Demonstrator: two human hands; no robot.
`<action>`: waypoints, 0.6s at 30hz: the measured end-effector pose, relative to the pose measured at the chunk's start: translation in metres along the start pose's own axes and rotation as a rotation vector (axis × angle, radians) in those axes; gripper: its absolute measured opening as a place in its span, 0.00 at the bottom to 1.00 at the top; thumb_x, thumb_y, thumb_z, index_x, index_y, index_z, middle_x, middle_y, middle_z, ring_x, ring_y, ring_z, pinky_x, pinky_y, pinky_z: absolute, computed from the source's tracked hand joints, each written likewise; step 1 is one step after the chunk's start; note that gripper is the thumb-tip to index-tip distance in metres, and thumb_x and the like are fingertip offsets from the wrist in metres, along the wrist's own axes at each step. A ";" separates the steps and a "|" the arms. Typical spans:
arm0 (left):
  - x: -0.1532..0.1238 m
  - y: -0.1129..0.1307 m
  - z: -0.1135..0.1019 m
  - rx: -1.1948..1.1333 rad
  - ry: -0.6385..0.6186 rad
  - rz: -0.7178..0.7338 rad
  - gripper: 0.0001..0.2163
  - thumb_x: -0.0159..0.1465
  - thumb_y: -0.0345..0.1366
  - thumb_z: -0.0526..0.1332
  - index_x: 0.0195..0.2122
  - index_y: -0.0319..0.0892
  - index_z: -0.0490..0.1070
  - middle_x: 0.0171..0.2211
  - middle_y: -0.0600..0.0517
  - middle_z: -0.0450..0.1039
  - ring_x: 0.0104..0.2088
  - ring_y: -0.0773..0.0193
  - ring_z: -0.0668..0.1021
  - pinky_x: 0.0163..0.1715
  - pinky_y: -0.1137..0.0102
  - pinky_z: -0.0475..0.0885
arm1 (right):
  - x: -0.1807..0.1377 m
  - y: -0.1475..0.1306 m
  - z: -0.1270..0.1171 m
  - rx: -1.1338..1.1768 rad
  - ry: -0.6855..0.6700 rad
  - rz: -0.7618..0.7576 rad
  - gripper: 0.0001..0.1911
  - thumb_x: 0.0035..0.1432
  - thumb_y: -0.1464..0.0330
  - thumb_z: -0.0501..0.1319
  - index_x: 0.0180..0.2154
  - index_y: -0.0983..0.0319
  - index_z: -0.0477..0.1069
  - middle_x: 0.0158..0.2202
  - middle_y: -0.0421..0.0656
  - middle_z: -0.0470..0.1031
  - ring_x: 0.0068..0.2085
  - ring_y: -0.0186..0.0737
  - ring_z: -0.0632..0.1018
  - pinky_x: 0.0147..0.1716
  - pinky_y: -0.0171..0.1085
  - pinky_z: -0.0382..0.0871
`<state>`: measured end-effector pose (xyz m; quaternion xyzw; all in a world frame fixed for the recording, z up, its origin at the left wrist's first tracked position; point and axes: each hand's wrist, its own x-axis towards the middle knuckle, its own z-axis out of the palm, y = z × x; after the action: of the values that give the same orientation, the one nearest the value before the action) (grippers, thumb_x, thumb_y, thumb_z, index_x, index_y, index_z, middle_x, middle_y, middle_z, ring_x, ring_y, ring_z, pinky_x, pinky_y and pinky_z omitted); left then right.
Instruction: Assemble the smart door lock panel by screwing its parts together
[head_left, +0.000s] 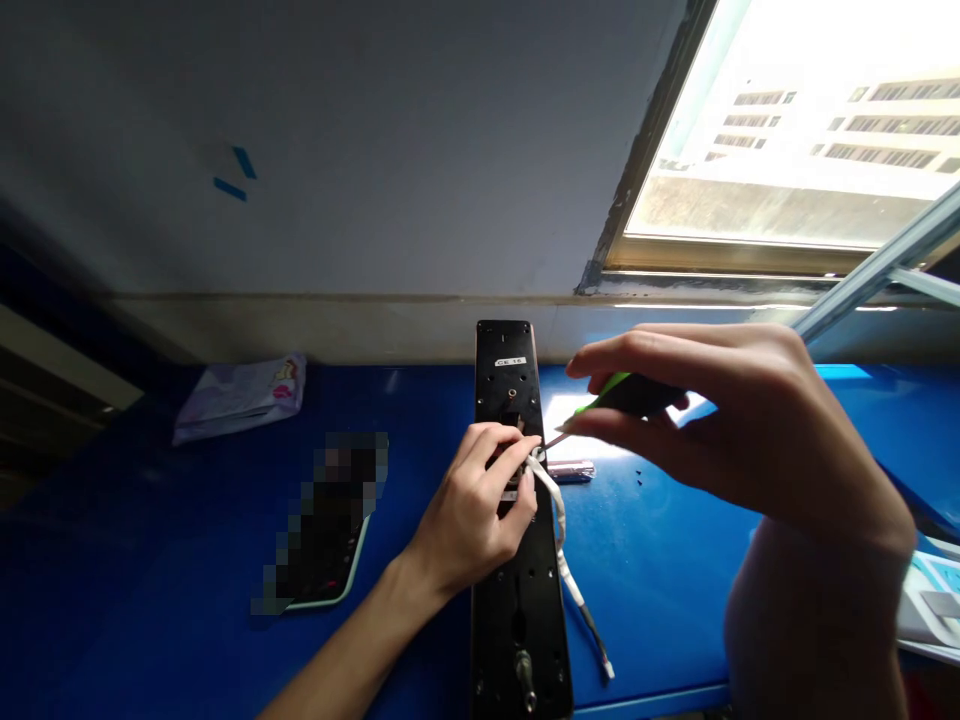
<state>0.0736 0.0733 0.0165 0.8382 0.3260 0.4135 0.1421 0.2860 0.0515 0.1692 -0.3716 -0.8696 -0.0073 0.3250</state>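
A long black metal panel point(517, 610) with holes and small labels lies lengthwise in front of me. Over its middle, my left hand point(484, 495) is closed, thumb and fingers pinching a white-wrapped cable point(561, 525) near the point where it meets the panel. That cable hangs past the panel's right edge and ends in a small white connector point(608, 670). My right hand point(705, 400) grips a screwdriver point(630, 394) with a black and green handle. Its shaft slants down left, the tip beside my left fingertips; exact contact is hidden. A metal post point(525, 680) stands near the panel's close end.
The blue table point(660, 600) bears a phone point(322, 550), partly pixelated, and a white plastic packet point(240, 398) on the left. A small shiny item point(571, 471) lies just right of the panel. Behind are a wall and a window; a metal bar point(885, 250) slants at the right.
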 end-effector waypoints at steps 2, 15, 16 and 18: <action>-0.002 0.000 0.002 0.005 0.038 0.004 0.13 0.72 0.30 0.60 0.55 0.38 0.78 0.49 0.41 0.78 0.54 0.50 0.77 0.56 0.53 0.79 | 0.002 -0.001 0.001 0.003 0.009 -0.012 0.09 0.67 0.73 0.64 0.48 0.61 0.78 0.36 0.41 0.83 0.28 0.34 0.81 0.27 0.34 0.74; -0.005 -0.001 0.004 0.001 0.071 0.017 0.13 0.74 0.30 0.58 0.54 0.36 0.78 0.49 0.41 0.79 0.52 0.52 0.78 0.56 0.55 0.79 | 0.003 0.003 0.002 0.064 0.018 0.004 0.19 0.62 0.75 0.63 0.55 0.60 0.76 0.44 0.45 0.84 0.39 0.39 0.85 0.35 0.37 0.81; -0.005 -0.001 0.004 0.004 0.070 0.016 0.13 0.74 0.30 0.58 0.54 0.36 0.78 0.49 0.41 0.79 0.52 0.52 0.78 0.55 0.55 0.79 | 0.004 0.004 0.002 0.067 0.017 0.001 0.21 0.61 0.75 0.64 0.55 0.60 0.76 0.46 0.45 0.84 0.41 0.41 0.85 0.37 0.38 0.82; -0.005 -0.001 0.004 0.009 0.070 0.014 0.13 0.74 0.31 0.58 0.54 0.37 0.78 0.49 0.41 0.79 0.52 0.52 0.78 0.55 0.55 0.79 | 0.005 0.004 0.002 0.031 0.026 0.014 0.15 0.62 0.71 0.67 0.51 0.60 0.77 0.43 0.45 0.85 0.39 0.41 0.86 0.35 0.38 0.82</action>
<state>0.0745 0.0709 0.0102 0.8260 0.3267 0.4422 0.1241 0.2851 0.0582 0.1690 -0.3726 -0.8626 0.0039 0.3421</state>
